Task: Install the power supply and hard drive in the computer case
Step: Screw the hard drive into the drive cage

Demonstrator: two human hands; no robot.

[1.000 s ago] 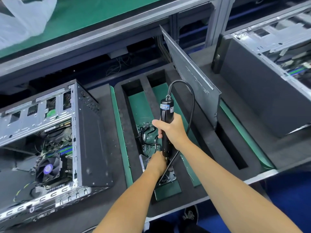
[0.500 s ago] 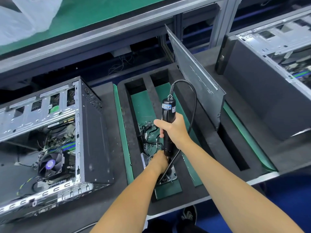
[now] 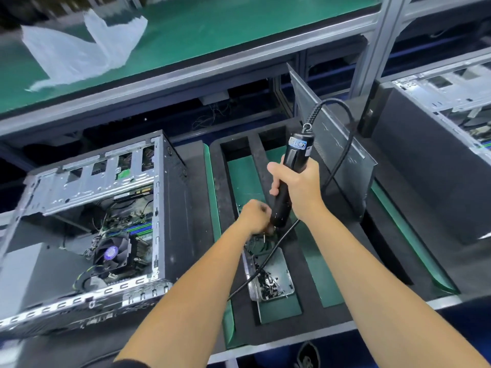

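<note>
Right hand (image 3: 300,189) grips the electric screwdriver (image 3: 288,179) upright; left hand (image 3: 253,217), fingers curled, meets its tip, contents unclear.

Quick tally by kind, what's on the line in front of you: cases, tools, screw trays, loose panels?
Open computer cases: 2 (left, right)
Electric screwdriver: 1, gripped by the right hand
Screw tray: 1
Loose side panel: 1
Total: 5

A single head-worn wide-angle view looks steeply down and forward, close over both forearms, onto the foam tray (image 3: 297,264), the open case (image 3: 170,208) left and a shelf (image 3: 239,27) beyond.
</note>
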